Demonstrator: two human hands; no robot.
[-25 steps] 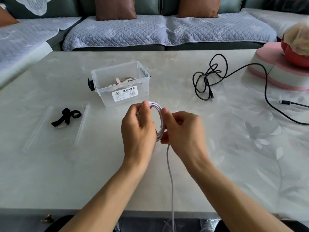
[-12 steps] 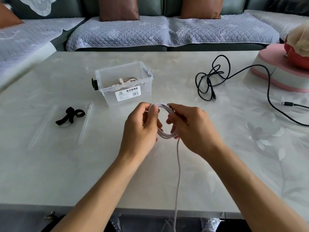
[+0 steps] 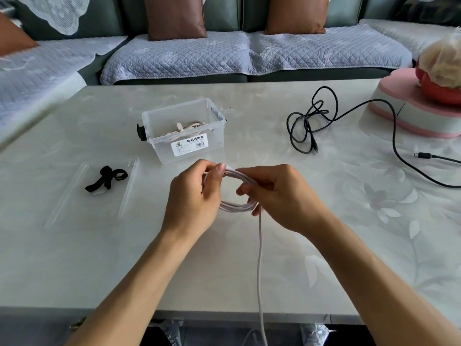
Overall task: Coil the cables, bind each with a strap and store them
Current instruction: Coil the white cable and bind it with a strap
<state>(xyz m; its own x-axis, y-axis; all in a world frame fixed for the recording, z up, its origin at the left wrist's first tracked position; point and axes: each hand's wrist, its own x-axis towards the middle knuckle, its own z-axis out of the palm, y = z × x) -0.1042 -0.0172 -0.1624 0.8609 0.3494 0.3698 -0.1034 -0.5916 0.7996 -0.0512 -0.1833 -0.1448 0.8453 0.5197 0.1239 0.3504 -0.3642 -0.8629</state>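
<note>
Since the earlier frame the coil has tipped from standing on edge between the hands to lying nearly flat, and the right hand (image 3: 279, 196) has slid round to its far-right side. The left hand (image 3: 197, 198) pinches the white cable (image 3: 237, 208) at the coil's left side, thumb over the strands near the white plug end; the right hand's fingers curl round the strands opposite. Both hands are closed on the coil, which hangs above the table (image 3: 74, 258), touching nothing below.

From the right-hand grip a single loose strand drops toward the person and runs off the near table edge, so the winding looks unfinished. That tail is the main hazard: if it snags under the edge, the pull could drag loops out of the right-hand fingers. The loops are only held by two pinches, so easing either one to reach for a strap may let them spring apart.

The black strap (image 3: 106, 179) lies well to the left of the left-hand grip; the clear storage box (image 3: 184, 131) sits just beyond both hands. The black cable (image 3: 309, 126) lies tangled, well beyond the right hand.
</note>
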